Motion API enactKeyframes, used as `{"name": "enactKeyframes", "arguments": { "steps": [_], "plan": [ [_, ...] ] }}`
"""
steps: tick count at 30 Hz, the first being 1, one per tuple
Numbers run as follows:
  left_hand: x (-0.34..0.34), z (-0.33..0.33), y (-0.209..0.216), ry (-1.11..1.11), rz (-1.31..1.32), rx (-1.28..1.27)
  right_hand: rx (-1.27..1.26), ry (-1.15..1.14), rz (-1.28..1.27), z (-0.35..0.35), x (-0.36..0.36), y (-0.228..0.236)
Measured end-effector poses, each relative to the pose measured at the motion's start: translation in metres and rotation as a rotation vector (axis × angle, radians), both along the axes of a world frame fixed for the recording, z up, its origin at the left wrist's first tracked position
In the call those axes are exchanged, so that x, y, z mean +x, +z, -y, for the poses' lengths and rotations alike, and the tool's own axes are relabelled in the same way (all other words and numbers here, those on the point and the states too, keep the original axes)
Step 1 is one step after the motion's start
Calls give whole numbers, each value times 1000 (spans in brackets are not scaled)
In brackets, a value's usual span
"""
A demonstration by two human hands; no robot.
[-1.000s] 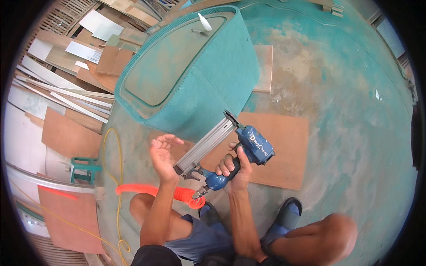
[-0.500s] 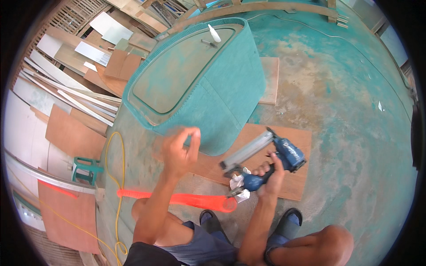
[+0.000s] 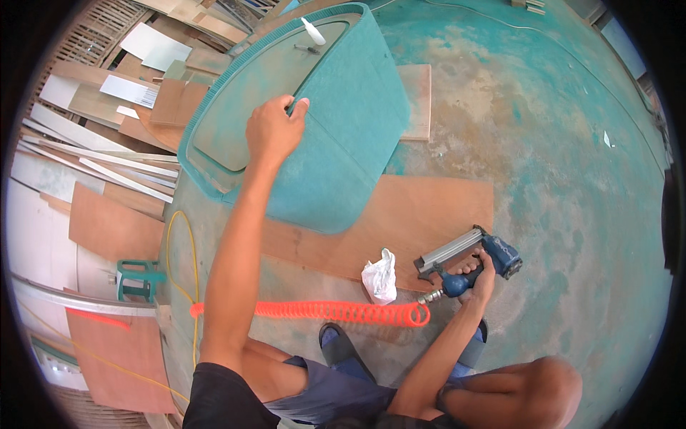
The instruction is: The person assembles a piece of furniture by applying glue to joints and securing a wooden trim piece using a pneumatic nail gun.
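Observation:
My right hand (image 3: 477, 277) is wrapped round the handle of a blue and silver air nail gun (image 3: 457, 266), held low above the plywood sheet. An orange coiled air hose (image 3: 336, 312) runs left from the gun's fitting. My left arm is stretched forward, and my left hand (image 3: 275, 129) is at the raised rim of a green, curved-sided wooden piece (image 3: 336, 157). Its fingers are curled, with the thumb near the fingertips; what they close on is hidden. A white bottle (image 3: 313, 32) and a small dark tool (image 3: 306, 49) lie on the piece's recessed face.
Under the green piece lies a brown plywood sheet (image 3: 429, 207). A crumpled white bag (image 3: 380, 276) sits by its near edge. Boards and strips (image 3: 107, 150) are piled at left, near a green stool (image 3: 137, 281) and a yellow hose (image 3: 171, 232).
My left hand has reached forward to the green piece's rim. My right hand has moved right with the nail gun, stretching the orange hose and uncovering the white bag.

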State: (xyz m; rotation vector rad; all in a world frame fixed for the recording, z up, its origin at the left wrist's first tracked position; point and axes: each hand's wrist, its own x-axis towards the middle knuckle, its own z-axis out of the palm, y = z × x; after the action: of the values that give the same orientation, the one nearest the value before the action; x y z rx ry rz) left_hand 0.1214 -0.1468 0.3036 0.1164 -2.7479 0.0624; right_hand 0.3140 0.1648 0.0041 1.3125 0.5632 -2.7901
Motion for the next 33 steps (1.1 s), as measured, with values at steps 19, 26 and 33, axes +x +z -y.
{"name": "enactKeyframes", "arguments": {
  "steps": [19,26,33],
  "plan": [
    [32,8,-256,-258,292,-1467,201,69,134,-3,3,1],
    [22,9,-314,-433,559,-1172,165,49,138,1,5,-3],
    [22,12,-322,-438,504,-1388,148,30,102,4,8,-9]
  ]
}}
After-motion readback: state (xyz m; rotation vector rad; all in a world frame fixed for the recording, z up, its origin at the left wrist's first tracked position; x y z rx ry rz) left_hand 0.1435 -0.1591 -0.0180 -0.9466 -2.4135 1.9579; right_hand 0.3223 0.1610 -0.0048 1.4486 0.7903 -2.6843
